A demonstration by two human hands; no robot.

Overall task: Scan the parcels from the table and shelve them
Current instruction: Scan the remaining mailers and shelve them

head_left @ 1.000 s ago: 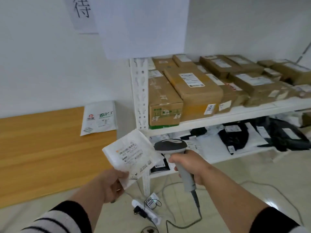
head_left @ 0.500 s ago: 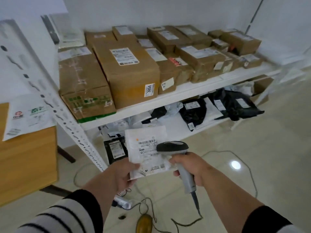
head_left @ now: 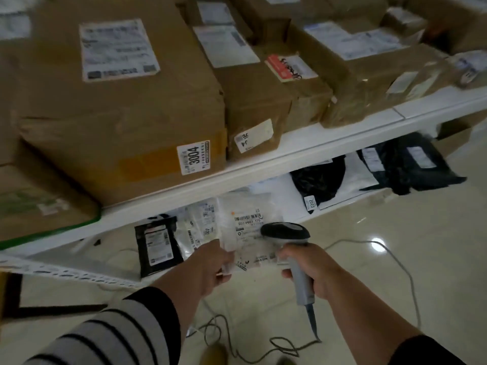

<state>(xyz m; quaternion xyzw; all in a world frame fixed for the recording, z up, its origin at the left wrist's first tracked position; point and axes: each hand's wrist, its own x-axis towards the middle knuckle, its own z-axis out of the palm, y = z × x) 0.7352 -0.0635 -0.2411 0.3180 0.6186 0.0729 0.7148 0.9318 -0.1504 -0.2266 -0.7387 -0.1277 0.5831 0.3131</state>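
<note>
My left hand [head_left: 210, 264] pinches a small white parcel [head_left: 245, 227] with a barcode label by its lower left edge, holding it just in front of the white shelf's [head_left: 290, 151] lower level. My right hand [head_left: 311, 270] grips the grey handle of a barcode scanner [head_left: 286, 233], whose dark head covers the parcel's right side. Its cable trails down to the floor.
Several brown cardboard boxes [head_left: 123, 101] fill the upper shelf board. On the lower level lie a black pouch [head_left: 156, 246], pale bags [head_left: 200, 222] and black bags [head_left: 319, 180]. Cables [head_left: 390, 256] loop over the glossy tiled floor. A perforated white shelf post [head_left: 66, 272] slants at the left.
The view has swung from the wooden table to the shelf and come much closer. The parcel and scanner have moved forward toward the lower shelf level, still held the same way.
</note>
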